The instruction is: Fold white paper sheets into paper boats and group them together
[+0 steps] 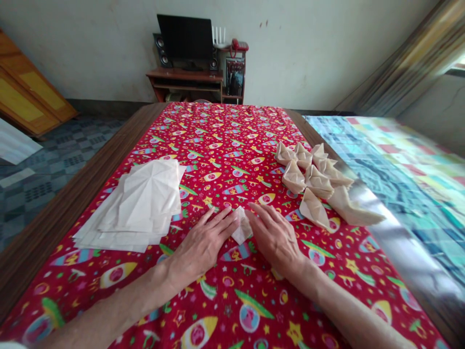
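A small folded piece of white paper (241, 227) lies on the red patterned tablecloth (225, 145) between my hands. My left hand (203, 242) rests flat, fingers stretched out, its fingertips pressing the paper's left edge. From the other side, my right hand (274, 235) lies flat too, its fingers on the paper's right edge. Part of the paper is hidden under the fingers. Neither hand grips anything.
A stack of creased white paper sheets (140, 206) lies to the left. Several folded paper boats (317, 182) sit in a group at the right. A bed with a checked cover (403, 165) adjoins the table's right edge. A desk with a monitor (185, 39) stands at the far wall.
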The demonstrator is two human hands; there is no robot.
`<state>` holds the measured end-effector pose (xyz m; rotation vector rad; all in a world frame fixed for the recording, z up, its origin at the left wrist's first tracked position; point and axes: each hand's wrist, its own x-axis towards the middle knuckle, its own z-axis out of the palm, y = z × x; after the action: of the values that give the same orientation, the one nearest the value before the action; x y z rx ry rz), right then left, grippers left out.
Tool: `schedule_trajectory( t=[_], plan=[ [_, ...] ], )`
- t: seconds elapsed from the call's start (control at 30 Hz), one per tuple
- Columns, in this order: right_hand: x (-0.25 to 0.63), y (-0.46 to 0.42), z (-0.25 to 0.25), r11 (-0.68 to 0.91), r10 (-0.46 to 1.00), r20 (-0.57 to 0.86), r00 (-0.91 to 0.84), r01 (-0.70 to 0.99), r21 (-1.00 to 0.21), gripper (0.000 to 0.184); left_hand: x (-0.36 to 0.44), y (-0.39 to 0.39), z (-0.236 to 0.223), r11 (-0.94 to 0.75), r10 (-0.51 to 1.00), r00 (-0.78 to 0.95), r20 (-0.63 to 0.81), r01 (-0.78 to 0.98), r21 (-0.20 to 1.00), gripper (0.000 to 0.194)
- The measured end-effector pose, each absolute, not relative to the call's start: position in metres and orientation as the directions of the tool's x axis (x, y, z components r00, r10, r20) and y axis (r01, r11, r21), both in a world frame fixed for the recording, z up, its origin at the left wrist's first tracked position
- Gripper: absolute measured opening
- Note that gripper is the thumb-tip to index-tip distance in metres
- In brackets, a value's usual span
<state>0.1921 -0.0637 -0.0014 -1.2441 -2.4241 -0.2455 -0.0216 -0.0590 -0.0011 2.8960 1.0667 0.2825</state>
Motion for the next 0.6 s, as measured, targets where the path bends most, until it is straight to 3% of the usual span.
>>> schedule_trajectory(
  t=[0.1, 0.3, 0.6],
  plan=[
    [0.193, -0.074, -0.002, 0.732, 0.648, 0.372, -0.665, 0.678, -0.062, 0.041, -0.022, -0.060, 0.001, -0.761, 0.647, 0.744, 0.165, 0.643, 0.086, 0.062],
    [0.214, -0.083, 0.000, 0.741, 0.671, 0.219, -0.708, 0.654, -0.156, 0.048, -0.031, -0.063, 0.003, -0.731, 0.678, 0.716, 0.169, 0.681, 0.045, 0.060],
    [0.224, -0.086, -0.008, 0.735, 0.669, 0.315, -0.674, 0.662, -0.145, 0.053, -0.043, -0.067, 0.001, -0.707, 0.690, 0.674, 0.265, 0.706, 0.043, 0.052]
  ],
)
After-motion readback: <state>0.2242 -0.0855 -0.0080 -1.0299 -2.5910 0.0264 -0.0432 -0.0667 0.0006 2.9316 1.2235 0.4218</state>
